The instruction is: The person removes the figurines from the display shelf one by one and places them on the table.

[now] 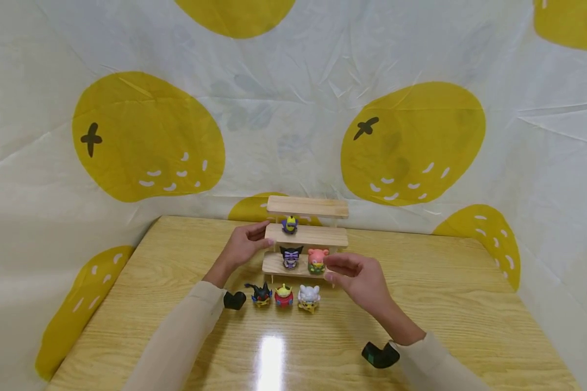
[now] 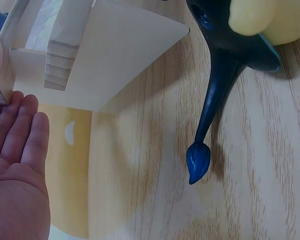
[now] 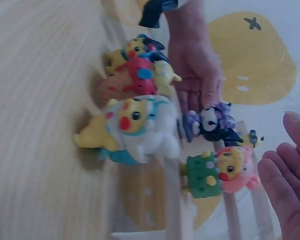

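Note:
A three-tier wooden display shelf [image 1: 318, 235] stands toward the back of the table. My left hand [image 1: 241, 247] holds its left end at the middle tier, thumb on the tier's edge; in the left wrist view the fingers [image 2: 35, 140] lie straight against the board. A figurine in a pink hood and green outfit [image 1: 317, 262] stands on the lowest tier. Close beside it is my right hand [image 1: 362, 279], bent fingers and thumb apart; the right wrist view shows nothing between them. A black-and-purple figurine [image 1: 291, 258] shares that tier. On the middle tier sits a small purple-and-yellow figurine [image 1: 289, 225].
In front of the shelf, a black-eared figurine with a long tail [image 1: 261, 295], a red-and-yellow one [image 1: 283, 296] and a white-hooded yellow one [image 1: 308, 298] stand in a row on the wood-grain table [image 1: 420, 304]. A white cloth [image 1: 283, 125] with yellow fruit prints hangs behind.

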Motion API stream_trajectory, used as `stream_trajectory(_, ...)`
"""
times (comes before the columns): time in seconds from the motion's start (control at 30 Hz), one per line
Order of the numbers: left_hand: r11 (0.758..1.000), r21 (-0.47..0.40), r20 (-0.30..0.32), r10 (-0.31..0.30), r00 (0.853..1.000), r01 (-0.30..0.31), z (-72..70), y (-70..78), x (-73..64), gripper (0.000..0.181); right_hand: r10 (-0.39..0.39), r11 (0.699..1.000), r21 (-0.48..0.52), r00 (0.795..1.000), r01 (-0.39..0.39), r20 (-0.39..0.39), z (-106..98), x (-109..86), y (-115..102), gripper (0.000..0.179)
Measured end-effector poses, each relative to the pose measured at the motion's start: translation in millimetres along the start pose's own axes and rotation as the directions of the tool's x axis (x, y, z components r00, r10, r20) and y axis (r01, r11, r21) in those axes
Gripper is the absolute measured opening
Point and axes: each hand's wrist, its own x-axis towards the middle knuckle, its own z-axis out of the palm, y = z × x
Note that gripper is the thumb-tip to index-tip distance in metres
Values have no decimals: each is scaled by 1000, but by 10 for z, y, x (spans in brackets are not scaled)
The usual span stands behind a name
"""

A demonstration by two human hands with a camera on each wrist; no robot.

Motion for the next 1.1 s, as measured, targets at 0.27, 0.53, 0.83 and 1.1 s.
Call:
stream_trajectory(0.27, 1000, 5, -1, 1, 1000, -1, 17, -6, 2, 62, 33, 999, 34, 999, -33, 4, -17, 127, -88, 31)
stream_trajectory(0.53, 1000, 2, -6, 0, 1000, 0, 17, 1, -13, 63, 44, 998, 55, 999, -44, 5, 21, 276, -140, 33)
stream_trajectory(0.83, 1000, 14, -8, -4, 1000, 4, 10, -1, -2, 62, 61, 995, 78, 998, -61, 5, 70, 403, -191, 34)
stream_trajectory(1.1, 1000, 14, -8, 6, 1000, -6, -1, -10, 14, 64, 98, 993, 62, 995, -97, -8, 120, 529, -214, 35)
